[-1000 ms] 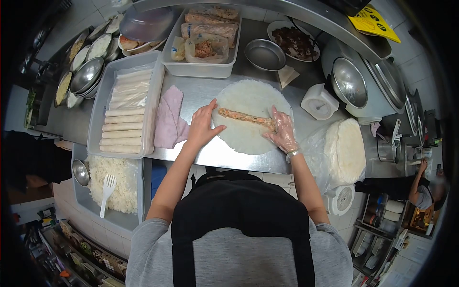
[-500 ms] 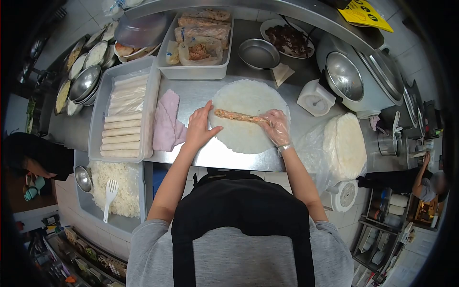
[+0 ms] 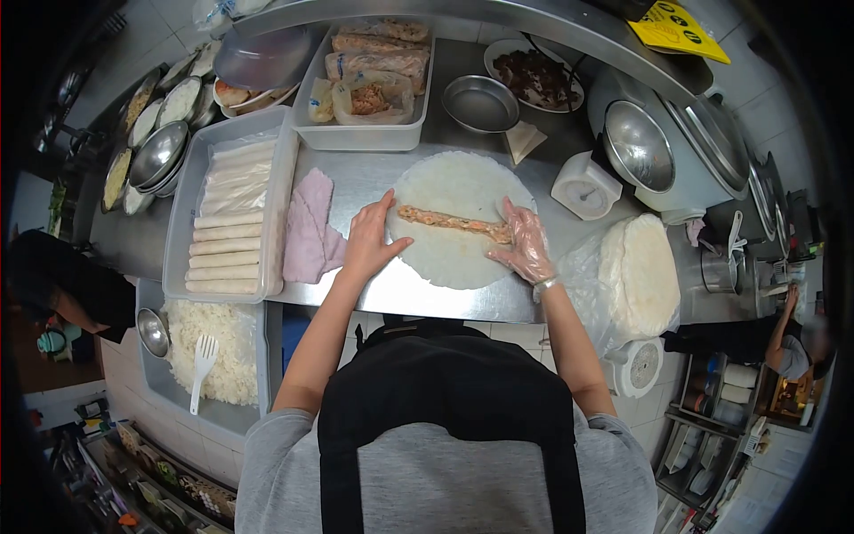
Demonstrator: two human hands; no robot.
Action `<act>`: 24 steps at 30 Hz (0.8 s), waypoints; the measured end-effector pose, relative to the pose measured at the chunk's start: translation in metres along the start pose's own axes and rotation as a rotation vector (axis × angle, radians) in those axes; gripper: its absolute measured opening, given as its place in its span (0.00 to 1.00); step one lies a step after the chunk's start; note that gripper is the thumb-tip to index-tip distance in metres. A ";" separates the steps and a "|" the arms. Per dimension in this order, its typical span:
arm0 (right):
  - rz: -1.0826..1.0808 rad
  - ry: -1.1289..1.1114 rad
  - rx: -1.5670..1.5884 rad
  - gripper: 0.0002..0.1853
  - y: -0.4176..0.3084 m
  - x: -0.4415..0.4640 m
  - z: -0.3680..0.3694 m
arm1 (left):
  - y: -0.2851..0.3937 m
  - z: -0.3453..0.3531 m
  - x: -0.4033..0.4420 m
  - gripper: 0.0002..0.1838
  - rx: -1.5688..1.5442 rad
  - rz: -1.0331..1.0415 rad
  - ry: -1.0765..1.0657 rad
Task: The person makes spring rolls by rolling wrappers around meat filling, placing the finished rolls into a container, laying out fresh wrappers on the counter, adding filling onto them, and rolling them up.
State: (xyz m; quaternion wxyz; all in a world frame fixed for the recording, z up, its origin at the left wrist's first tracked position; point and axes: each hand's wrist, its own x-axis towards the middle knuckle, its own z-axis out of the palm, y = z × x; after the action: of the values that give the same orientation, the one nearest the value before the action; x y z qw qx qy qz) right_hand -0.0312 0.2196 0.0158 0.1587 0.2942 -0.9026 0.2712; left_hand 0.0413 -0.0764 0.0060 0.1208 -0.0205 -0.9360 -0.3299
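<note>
A round, thin white wrapper sheet (image 3: 463, 178) lies flat on the steel counter in front of me. Across its middle runs a narrow strip of orange-brown filling (image 3: 454, 222). My left hand (image 3: 367, 238), bare, rests at the sheet's left edge with thumb and fingers apart. On the right edge lies my right hand (image 3: 525, 245) in a clear plastic glove. Its thumb and fingers are spread around the right end of the filling, not gripping it.
At left stand a tub of white rolls (image 3: 224, 258), a pink cloth (image 3: 311, 222) and a bin of rice (image 3: 231, 356). Behind are a filling tub (image 3: 356, 136) and metal bowl (image 3: 480, 102). To the right are a scale (image 3: 587, 187) and stacked wrappers (image 3: 640, 276). Two people stand farther off.
My right hand has opened from its pinch on the filling's right end and shifted slightly right, fingers spread. The strip now reaches nearer the sheet's right edge. My left hand stays put.
</note>
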 end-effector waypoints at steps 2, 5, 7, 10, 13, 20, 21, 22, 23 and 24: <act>0.072 -0.082 0.000 0.24 -0.006 0.002 -0.005 | 0.000 0.002 -0.002 0.51 -0.003 -0.002 -0.003; 0.164 -0.233 0.183 0.25 0.009 0.000 0.004 | 0.001 0.000 -0.001 0.51 -0.004 0.000 0.002; 0.157 -0.178 0.225 0.23 0.013 -0.003 0.006 | 0.002 0.000 -0.002 0.50 0.004 0.011 0.006; 0.111 -0.080 0.204 0.19 0.008 -0.004 -0.001 | 0.002 -0.002 -0.002 0.50 -0.013 0.014 0.009; 0.120 -0.091 0.196 0.17 0.016 -0.007 -0.005 | -0.001 0.001 -0.002 0.51 -0.011 -0.002 0.011; 0.094 -0.063 0.226 0.17 0.010 -0.008 -0.010 | -0.001 0.000 -0.002 0.51 -0.015 0.033 0.008; 0.104 -0.064 0.222 0.17 0.012 -0.010 -0.008 | -0.001 0.000 -0.002 0.51 -0.011 0.030 0.006; 0.174 -0.084 0.265 0.18 0.015 -0.010 -0.006 | -0.001 0.001 -0.001 0.51 -0.008 0.028 0.004; 0.242 -0.101 0.307 0.20 0.018 -0.011 -0.005 | -0.001 0.001 -0.001 0.51 -0.013 0.033 -0.003; 0.248 -0.096 0.303 0.20 0.020 -0.013 -0.006 | 0.000 0.000 -0.001 0.51 -0.009 0.016 -0.009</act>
State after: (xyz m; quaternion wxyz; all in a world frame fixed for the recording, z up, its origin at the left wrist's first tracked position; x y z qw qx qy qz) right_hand -0.0330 0.2427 0.0070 0.0347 0.2137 -0.8873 0.4072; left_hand 0.0418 -0.0762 0.0054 0.1190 -0.0303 -0.9348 -0.3331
